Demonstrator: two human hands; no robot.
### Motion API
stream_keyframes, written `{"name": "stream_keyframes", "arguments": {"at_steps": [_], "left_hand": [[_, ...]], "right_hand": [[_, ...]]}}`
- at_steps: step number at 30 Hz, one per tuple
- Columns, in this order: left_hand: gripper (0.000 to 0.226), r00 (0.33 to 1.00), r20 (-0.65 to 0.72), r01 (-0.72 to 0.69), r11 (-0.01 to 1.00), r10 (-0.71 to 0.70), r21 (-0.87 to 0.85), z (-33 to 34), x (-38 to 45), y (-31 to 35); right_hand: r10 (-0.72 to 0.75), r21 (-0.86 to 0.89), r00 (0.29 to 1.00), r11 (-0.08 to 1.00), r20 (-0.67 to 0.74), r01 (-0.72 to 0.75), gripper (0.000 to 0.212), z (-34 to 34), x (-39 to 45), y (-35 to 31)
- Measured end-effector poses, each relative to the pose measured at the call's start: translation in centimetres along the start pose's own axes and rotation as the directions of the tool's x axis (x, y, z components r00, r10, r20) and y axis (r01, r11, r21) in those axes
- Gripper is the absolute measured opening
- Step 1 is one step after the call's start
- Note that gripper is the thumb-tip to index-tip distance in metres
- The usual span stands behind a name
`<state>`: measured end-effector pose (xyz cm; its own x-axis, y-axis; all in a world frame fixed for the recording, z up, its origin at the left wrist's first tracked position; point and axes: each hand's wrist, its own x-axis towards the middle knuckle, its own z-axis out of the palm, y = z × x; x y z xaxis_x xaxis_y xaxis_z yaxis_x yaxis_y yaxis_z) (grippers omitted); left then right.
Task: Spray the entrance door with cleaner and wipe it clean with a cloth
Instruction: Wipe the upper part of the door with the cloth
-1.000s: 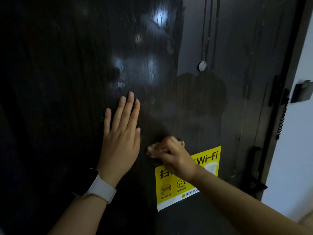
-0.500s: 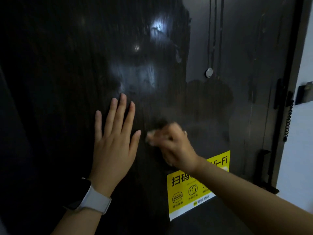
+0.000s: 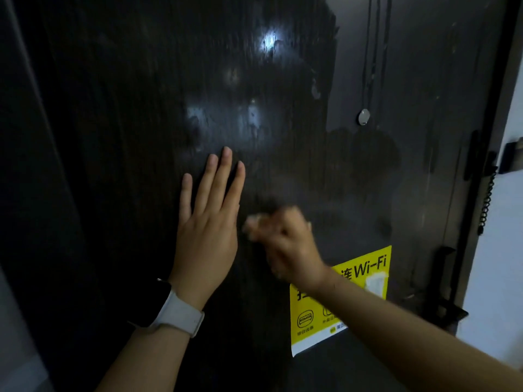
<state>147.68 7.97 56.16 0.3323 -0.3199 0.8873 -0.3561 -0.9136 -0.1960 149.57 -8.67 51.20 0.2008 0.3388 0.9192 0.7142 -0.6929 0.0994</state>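
The dark entrance door (image 3: pixel 130 114) fills the view, its surface streaked and wet with glints of light. My left hand (image 3: pixel 208 224) rests flat on the door with straight fingers, a white-strapped watch on the wrist. Just to its right, my right hand (image 3: pixel 288 244) grips a small pale cloth (image 3: pixel 254 222) and presses it against the door; the hand is motion-blurred and hides most of the cloth. No spray bottle is in view.
A yellow Wi-Fi sticker (image 3: pixel 365 275) is stuck on the door below my right wrist. A small round peephole cover (image 3: pixel 364 117) sits higher up. The black door handle (image 3: pixel 447 304) and a coiled chain (image 3: pixel 487 202) are at the right edge, beside a white wall (image 3: pixel 501 264).
My right hand with the cloth has moved up from the sticker's top edge and stays close to my left hand. The left hand remains flat on the door. The camera has shifted slightly.
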Motion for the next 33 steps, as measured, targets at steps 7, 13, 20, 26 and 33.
{"name": "stream_keyframes", "arguments": {"at_steps": [7, 13, 20, 26, 33], "left_hand": [[0.064, 1.0, 0.011, -0.009, 1.0, 0.009, 0.01, -0.4, 0.1, 0.0], [0.065, 1.0, 0.018, -0.002, 1.0, 0.002, 0.025, -0.3, 0.0, 0.1], [0.064, 0.999, 0.038, -0.005, 0.999, 0.003, 0.04, -0.6, 0.0, 0.3], [0.065, 0.998, 0.059, 0.019, 0.999, -0.022, 0.045, -0.7, 0.2, 0.3], [0.052, 0.997, -0.014, 0.075, 0.992, -0.077, -0.1, -0.5, 0.5, 1.5]], "right_hand": [[-0.118, -0.027, 0.951, 0.991, 0.286, 0.131, 0.015, -0.5, -2.9, 0.6], [0.27, 0.073, 0.88, 0.962, -0.39, -0.263, 0.016, -3.3, 3.9, 1.4], [-0.074, 0.016, 0.997, 0.997, 0.021, 0.074, 0.032, 3.3, -6.5, -2.5], [0.039, -0.168, 0.999, 0.985, -0.038, -0.045, 0.025, -2.5, -4.1, 2.5], [0.464, 0.164, 0.655, 0.869, -0.597, -0.466, 0.016, -7.8, 1.7, 10.9]]}}
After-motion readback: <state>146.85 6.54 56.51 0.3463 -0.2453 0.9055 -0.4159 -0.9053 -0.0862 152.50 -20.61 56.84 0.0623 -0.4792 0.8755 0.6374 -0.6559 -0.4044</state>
